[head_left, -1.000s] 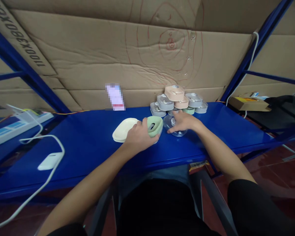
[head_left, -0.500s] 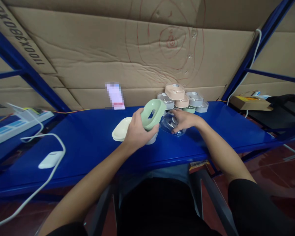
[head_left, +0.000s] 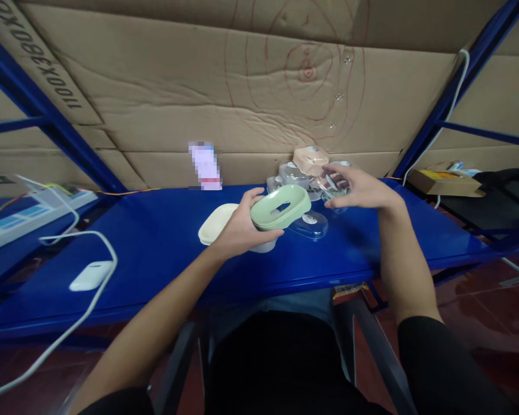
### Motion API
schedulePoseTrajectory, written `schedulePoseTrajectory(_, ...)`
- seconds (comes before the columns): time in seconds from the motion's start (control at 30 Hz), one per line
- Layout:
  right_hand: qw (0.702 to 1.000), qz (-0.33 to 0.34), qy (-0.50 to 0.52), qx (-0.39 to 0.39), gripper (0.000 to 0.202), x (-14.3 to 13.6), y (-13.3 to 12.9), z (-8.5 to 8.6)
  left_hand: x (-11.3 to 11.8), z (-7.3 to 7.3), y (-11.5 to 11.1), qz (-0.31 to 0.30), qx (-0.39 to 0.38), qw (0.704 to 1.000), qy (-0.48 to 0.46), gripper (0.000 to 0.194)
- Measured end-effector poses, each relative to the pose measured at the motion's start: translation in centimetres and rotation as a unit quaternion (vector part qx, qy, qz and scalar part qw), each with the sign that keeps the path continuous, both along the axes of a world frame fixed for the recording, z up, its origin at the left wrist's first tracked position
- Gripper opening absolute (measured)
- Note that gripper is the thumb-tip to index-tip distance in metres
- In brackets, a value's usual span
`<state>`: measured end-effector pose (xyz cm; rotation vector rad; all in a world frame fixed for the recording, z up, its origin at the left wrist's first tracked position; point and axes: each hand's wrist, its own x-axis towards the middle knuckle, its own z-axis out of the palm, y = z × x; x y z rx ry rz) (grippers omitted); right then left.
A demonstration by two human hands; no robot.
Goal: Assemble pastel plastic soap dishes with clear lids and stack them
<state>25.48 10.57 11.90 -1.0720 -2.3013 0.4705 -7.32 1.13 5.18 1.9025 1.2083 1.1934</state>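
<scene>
My left hand (head_left: 237, 227) is closed on a green soap dish (head_left: 281, 208) with an oblong hole in its middle, held tilted above the table. A cream dish (head_left: 214, 223) lies to the left of this hand, and a pale grey dish (head_left: 264, 246) shows partly below it. My right hand (head_left: 358, 187) is at the right side of a pile of boxed dishes, thumb and fingers spread apart. Behind its fingers are clear-covered boxes; whether it touches one I cannot tell. A clear plastic cover (head_left: 312, 225) with a small label rests on the table.
The pile includes a peach box (head_left: 310, 160) on top and a grey box (head_left: 293, 173). A blurred phone-like screen (head_left: 206, 167) leans on the cardboard wall. At left are a white case (head_left: 90, 275), a cable (head_left: 106, 248) and a power strip (head_left: 38, 222). A carton (head_left: 443, 183) stands right.
My right hand has left the clear cover on the table and moved up and right to the pile. The green soap dish, still in my left hand, has turned flatter and shifted right.
</scene>
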Motion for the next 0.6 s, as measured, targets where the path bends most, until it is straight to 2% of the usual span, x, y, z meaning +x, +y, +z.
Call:
schedulePoseTrajectory(0.07,0.997,0.073,0.04,-0.001,0.106,-0.6,-0.2,-0.3,0.1,0.1,0.0,-0.027,-0.02,0.999,-0.005,0.111)
schedulePoseTrajectory(0.17,0.983,0.181,0.039,-0.007,0.105,-2.2,-0.6,-1.1,0.1,0.2,-0.1,-0.066,-0.051,0.996,-0.02,0.112)
schedulePoseTrajectory(0.27,0.969,0.245,0.015,0.001,0.106,-3.8,-0.8,-2.1,0.1,0.2,-0.1,-0.092,-0.075,0.992,-0.046,0.112)
schedulePoseTrajectory(0.43,0.961,0.277,0.008,-0.025,0.106,-5.4,-0.6,-3.7,0.2,-0.1,0.0,-0.109,-0.073,0.989,-0.072,0.104)
schedulePoseTrajectory(0.6,0.959,0.28,0.036,-0.036,0.107,-6.2,-0.4,-4.6,0.3,-0.6,0.4,-0.086,-0.055,0.989,-0.105,0.094)
